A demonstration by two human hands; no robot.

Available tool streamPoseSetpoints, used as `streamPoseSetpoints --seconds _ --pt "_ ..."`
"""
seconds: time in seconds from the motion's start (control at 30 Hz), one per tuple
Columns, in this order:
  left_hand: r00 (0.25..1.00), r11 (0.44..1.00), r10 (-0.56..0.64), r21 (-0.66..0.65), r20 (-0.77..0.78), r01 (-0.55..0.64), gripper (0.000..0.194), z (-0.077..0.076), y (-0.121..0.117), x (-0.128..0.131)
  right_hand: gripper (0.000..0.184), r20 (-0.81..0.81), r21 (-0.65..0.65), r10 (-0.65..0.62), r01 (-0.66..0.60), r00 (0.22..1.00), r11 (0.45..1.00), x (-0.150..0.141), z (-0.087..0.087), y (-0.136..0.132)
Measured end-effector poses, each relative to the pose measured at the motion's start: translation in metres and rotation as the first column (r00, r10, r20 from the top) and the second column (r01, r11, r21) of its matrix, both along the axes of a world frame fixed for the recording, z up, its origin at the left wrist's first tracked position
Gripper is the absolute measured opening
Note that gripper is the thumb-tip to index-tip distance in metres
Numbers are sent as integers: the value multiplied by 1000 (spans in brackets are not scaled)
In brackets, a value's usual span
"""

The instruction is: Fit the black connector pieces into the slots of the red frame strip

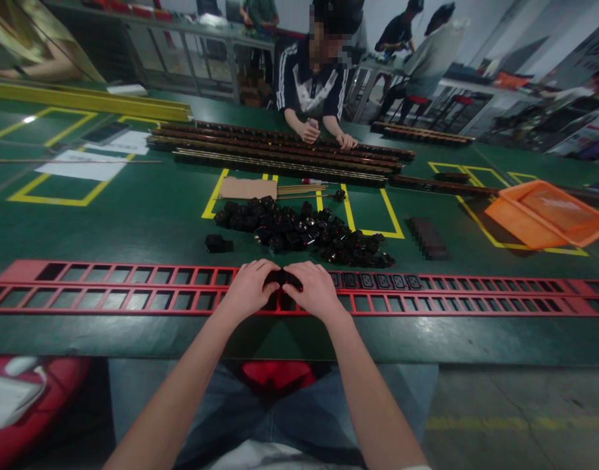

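A long red metal frame with two rows of rectangular slots lies across the table in front of me. Several black power sockets sit in its upper row, just right of my hands. Over the middle of the frame, my left hand and my right hand meet with fingers curled down and thumbs pointing inward. Between them shows part of another black socket, gripped from both sides at the upper row; the fingers hide most of it. Beyond the frame lies a loose pile of black sockets.
A single black socket lies left of the pile. Behind are a piece of cardboard and long dark rails, where a co-worker sits. An orange bin stands right, near a dark block. Papers lie left.
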State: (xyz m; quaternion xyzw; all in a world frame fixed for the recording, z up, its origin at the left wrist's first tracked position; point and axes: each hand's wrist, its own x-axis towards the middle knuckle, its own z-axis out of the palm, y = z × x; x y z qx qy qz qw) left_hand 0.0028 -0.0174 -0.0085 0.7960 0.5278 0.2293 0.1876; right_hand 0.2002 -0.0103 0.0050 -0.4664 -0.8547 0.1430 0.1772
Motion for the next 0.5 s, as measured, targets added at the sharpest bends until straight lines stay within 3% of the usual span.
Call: streamPoseSetpoints --seconds 0.5 --pt "999 999 -41 25 -11 42 28 -4 1 -2 33 0 -22 -3 3 1000 1000 1 0 3"
